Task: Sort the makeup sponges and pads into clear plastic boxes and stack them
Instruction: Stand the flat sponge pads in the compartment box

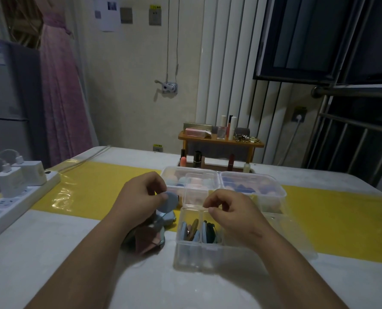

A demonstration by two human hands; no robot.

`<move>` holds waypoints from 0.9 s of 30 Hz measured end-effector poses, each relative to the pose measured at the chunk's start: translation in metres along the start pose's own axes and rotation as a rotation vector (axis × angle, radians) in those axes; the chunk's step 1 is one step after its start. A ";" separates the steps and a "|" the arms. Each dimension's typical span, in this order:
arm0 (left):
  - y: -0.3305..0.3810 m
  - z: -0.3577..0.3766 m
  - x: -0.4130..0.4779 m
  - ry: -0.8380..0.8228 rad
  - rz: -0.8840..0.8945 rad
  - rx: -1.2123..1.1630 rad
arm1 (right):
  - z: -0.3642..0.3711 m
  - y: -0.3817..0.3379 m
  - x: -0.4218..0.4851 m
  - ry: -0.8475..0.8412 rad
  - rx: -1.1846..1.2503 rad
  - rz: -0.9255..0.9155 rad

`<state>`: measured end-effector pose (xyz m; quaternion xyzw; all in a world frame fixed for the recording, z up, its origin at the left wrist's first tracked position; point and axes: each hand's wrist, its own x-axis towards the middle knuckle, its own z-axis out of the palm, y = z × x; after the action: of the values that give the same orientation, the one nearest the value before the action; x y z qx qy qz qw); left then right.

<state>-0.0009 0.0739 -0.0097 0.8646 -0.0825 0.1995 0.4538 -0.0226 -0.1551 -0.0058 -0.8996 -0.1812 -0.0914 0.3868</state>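
1. Hand, left (141,197): thumb and fingertips pinching round blue pad (169,201), held upright above the table (51,253), just left of near clear box (199,255).
2. Right hand (230,214): hovering over near clear box, fingers curled, thumb and forefinger tips almost meeting; anything pinched between them not discernible.
3. Near clear box: open, divided into compartments, with sorted pads (196,233) in blue, brown and dark tones standing on edge inside.
4. Loose pile of pads (149,241): on the table under the left wrist, just beside the box's left wall.
5. Rear left box (171,175) and rear right box (272,190): clear, lidded, side by side behind the near box, coloured sponges inside.
6. Yellow strip (100,186): running across the white table under the boxes.
7. Power strip (18,206) with white chargers (9,184) at the left edge; wooden shelf (219,141) of cosmetics behind; yellow sticker (155,7) on a wall socket, print too small to read.
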 end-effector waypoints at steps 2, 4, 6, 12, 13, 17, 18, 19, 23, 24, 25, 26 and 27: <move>0.001 0.002 0.000 0.047 -0.008 -0.076 | 0.000 0.000 0.000 0.012 -0.004 0.004; 0.000 0.002 0.000 0.072 -0.016 -0.143 | 0.000 0.000 0.000 0.025 -0.002 -0.002; 0.000 0.002 0.001 0.070 -0.021 -0.183 | 0.000 0.000 0.000 0.031 0.004 -0.015; 0.010 0.010 -0.002 0.011 -0.035 -0.334 | -0.001 -0.003 -0.001 0.014 0.060 -0.051; 0.010 0.012 -0.002 -0.003 -0.032 -0.343 | -0.001 -0.003 -0.001 0.008 0.063 -0.055; 0.013 0.016 -0.002 -0.056 -0.003 -0.330 | 0.000 -0.004 0.000 0.004 0.062 -0.073; 0.014 0.017 -0.003 -0.067 -0.002 -0.324 | 0.000 -0.003 0.000 0.007 0.064 -0.080; 0.015 0.018 -0.003 -0.076 -0.004 -0.323 | 0.000 -0.003 0.000 0.011 0.064 -0.086; 0.014 0.020 -0.004 -0.103 -0.016 -0.310 | 0.000 -0.001 0.000 0.029 0.067 -0.098; 0.013 0.020 -0.004 -0.107 -0.012 -0.298 | 0.000 -0.001 0.000 0.036 0.070 -0.100; 0.013 0.020 -0.004 -0.110 -0.005 -0.277 | 0.000 -0.001 -0.001 0.045 0.077 -0.102; 0.013 0.020 -0.004 -0.113 0.005 -0.250 | 0.000 -0.001 -0.001 0.059 0.089 -0.104; 0.014 0.020 -0.004 -0.114 0.015 -0.221 | -0.001 -0.002 -0.001 0.080 0.109 -0.107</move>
<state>-0.0037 0.0496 -0.0111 0.8185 -0.1363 0.1430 0.5394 -0.0246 -0.1551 -0.0043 -0.8619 -0.2182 -0.1380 0.4365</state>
